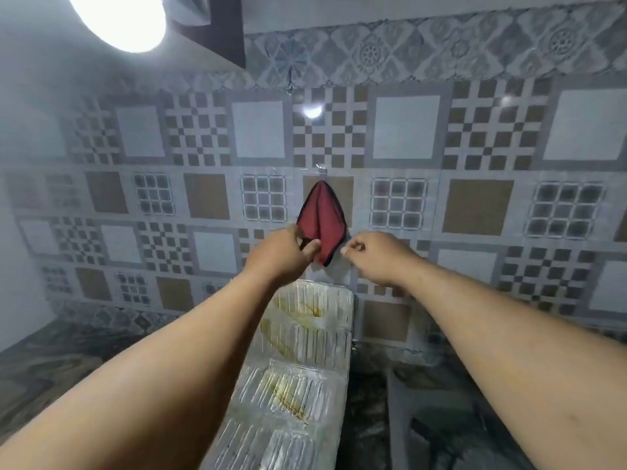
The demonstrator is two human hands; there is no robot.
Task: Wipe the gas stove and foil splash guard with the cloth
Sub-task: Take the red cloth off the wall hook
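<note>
A red cloth (322, 218) with a dark edge hangs by its top corner from a clear hook on the tiled wall. My left hand (280, 254) pinches the cloth's lower left edge between thumb and fingers. My right hand (373, 254) is just right of the cloth, fingers curled, apart from it and holding nothing. Below the hands stands the ribbed foil splash guard (305, 351), smeared with yellow grease stains. Only a dark edge of the gas stove (400, 418) shows to the right of the foil.
The patterned tile wall (475, 198) fills the view ahead. A dark stone counter (51, 361) runs along the left and right below it. A bright lamp (118, 18) glares at the top left.
</note>
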